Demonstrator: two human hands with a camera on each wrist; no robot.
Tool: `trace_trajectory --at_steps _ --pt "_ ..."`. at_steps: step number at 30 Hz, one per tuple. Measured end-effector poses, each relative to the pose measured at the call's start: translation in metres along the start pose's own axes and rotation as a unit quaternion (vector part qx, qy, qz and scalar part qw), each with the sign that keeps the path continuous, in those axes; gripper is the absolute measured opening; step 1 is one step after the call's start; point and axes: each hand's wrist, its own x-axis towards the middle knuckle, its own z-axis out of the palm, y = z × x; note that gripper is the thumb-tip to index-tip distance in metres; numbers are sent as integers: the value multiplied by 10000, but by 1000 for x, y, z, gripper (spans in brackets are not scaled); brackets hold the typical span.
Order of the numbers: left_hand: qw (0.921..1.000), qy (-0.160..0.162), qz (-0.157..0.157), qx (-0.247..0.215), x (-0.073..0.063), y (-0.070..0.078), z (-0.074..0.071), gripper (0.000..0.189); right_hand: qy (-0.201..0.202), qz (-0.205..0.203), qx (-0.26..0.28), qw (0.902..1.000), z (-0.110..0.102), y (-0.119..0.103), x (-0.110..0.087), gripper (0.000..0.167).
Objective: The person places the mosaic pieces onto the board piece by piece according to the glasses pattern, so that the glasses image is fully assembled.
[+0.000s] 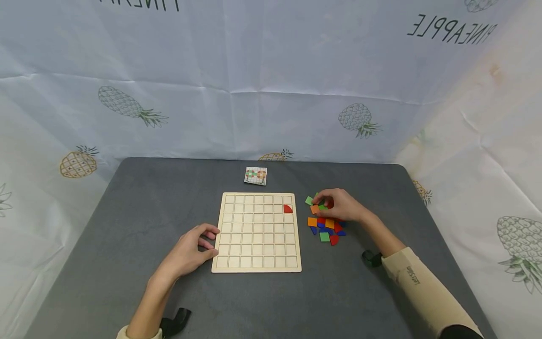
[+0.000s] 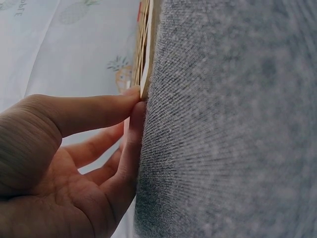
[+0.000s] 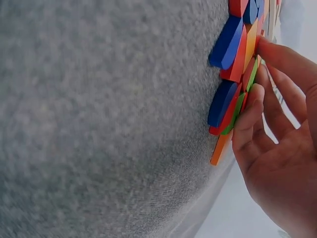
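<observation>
A square wooden grid board [image 1: 254,238] lies on the dark table, with one red quarter-circle piece [image 1: 288,208] in its upper right part. My left hand [image 1: 192,249] rests at the board's left edge, thumb and fingertips against the side. The left wrist view shows the thumb [image 2: 99,110] right at the wooden edge. My right hand [image 1: 342,205] is over the upper part of a pile of flat coloured pieces, fingers spread and bent. An orange square [image 1: 314,209] and a light green piece [image 1: 309,201] show beside its fingertips. In the right wrist view, fingertips touch pieces near a green one [image 3: 239,111].
A small printed pattern card [image 1: 256,175] lies behind the board. Below the right hand are more pieces, including a green square [image 1: 324,237], a red piece [image 1: 334,240] and several blue ones. A white pineapple-print cloth [image 1: 254,122] hangs behind the table.
</observation>
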Motion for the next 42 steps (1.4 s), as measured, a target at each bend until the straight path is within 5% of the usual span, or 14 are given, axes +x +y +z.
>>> trace_trajectory --at_steps 14,42 --pt "10000 -3 -73 21 2 -1 0 44 -49 -64 -15 10000 2 1 -3 26" --pt "9999 4 -137 -22 2 -2 0 44 403 -629 515 9959 39 -56 30 28"
